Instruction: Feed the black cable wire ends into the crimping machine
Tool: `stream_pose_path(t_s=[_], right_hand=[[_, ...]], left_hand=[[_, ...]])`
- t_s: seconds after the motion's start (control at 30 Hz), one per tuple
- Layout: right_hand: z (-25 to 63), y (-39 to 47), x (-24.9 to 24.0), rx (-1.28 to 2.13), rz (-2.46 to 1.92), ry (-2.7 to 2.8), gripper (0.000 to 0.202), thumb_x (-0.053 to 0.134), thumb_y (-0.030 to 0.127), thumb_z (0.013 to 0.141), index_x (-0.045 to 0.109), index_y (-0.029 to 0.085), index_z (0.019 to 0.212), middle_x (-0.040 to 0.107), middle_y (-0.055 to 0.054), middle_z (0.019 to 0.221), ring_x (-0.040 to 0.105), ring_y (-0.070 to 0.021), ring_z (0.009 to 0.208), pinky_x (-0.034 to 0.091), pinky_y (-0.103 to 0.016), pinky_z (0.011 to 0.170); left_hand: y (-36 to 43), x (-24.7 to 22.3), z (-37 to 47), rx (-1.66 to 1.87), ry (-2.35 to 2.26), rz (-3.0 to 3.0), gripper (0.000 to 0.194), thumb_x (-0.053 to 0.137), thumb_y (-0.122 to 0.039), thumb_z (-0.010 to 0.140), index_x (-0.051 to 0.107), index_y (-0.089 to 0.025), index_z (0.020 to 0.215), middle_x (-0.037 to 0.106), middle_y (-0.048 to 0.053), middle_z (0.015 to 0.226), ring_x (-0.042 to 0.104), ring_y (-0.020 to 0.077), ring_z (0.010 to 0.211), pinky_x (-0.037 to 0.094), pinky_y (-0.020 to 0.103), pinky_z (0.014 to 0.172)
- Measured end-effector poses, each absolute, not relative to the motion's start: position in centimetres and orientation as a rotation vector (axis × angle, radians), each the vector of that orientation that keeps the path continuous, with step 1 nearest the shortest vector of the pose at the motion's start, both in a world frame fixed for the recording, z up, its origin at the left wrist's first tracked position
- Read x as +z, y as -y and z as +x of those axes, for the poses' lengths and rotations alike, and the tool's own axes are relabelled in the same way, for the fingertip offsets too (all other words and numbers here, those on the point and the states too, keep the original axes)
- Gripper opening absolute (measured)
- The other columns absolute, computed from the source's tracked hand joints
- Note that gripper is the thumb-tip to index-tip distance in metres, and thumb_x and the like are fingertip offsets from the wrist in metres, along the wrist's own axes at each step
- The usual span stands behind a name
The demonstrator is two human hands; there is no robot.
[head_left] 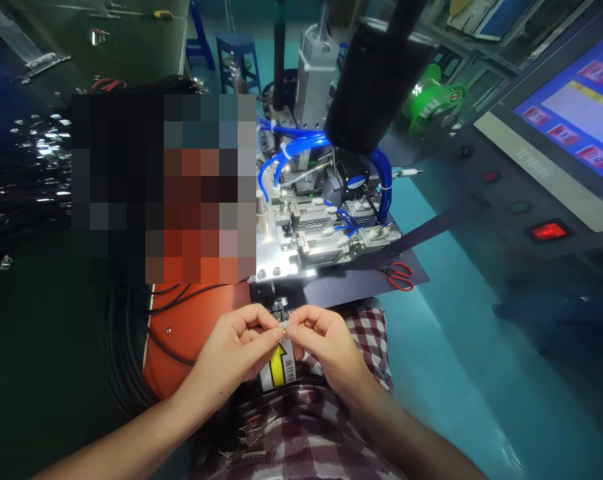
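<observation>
My left hand (246, 340) and my right hand (326, 343) meet fingertip to fingertip in front of the machine's near end. Both are closed in a pinch on thin wire ends (284, 326), pale and very small, partly covered by the fingertips. Just beneath the hands lies a white label with a yellow arrow (278, 369). Black cables (174, 350) run over an orange surface (196, 320) left of my left hand. Beyond the fingers is a small dark metal fixture (280, 307) at the machine's edge.
A metal machine (326, 240) with blue air tubes (301, 143) stands ahead. Red-handled scissors (400, 276) lie on a dark plate (351, 287) at right. A control panel (541, 160) juts in from the right. Bundled black cables (126, 353) hang at left; a blurred-out patch hides part.
</observation>
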State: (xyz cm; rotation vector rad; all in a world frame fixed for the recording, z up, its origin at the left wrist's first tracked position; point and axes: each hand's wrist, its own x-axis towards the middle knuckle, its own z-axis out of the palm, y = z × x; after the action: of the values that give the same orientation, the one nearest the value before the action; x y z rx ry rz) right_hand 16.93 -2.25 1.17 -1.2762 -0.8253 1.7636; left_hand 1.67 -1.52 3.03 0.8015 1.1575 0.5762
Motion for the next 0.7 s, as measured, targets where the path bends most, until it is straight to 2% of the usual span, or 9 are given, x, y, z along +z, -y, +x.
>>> stream_pose_path(t_s=[0.2, 0.47, 0.7], right_hand=[[17.29, 2.33, 1.31, 1.756, -1.268, 0.900, 0.017, 0.068, 0.030, 0.071, 0.060, 0.015, 0.070, 0.053, 0.004, 0.057, 0.049, -0.0096, 0.050, 0.039, -0.022, 0.051], [17.06, 2.84, 1.41, 1.599, -1.290, 1.111, 0.017, 0.058, 0.029, 0.083, 0.053, 0.017, 0.071, 0.047, 0.004, 0.059, 0.043, -0.0102, 0.054, 0.036, -0.022, 0.052], [16.91, 2.88, 1.17, 1.573, -1.318, 1.156, 0.016, 0.056, 0.028, 0.083, 0.053, 0.017, 0.071, 0.049, 0.004, 0.062, 0.044, -0.0107, 0.055, 0.037, -0.023, 0.054]], left_hand=[[1.61, 2.91, 1.56, 0.566, -1.141, 0.755, 0.022, 0.064, -0.034, 0.077, 0.051, -0.017, 0.071, 0.035, -0.010, 0.044, 0.022, 0.0027, 0.038, 0.015, 0.014, 0.035], [1.43, 3.05, 1.55, 0.542, -1.114, 0.722, 0.021, 0.065, -0.032, 0.076, 0.053, -0.016, 0.071, 0.034, -0.010, 0.043, 0.022, 0.0027, 0.039, 0.013, 0.016, 0.037], [1.44, 2.96, 1.44, 0.551, -1.101, 0.712, 0.017, 0.063, -0.028, 0.077, 0.055, -0.016, 0.070, 0.037, -0.009, 0.039, 0.022, 0.0029, 0.036, 0.013, 0.016, 0.036]])
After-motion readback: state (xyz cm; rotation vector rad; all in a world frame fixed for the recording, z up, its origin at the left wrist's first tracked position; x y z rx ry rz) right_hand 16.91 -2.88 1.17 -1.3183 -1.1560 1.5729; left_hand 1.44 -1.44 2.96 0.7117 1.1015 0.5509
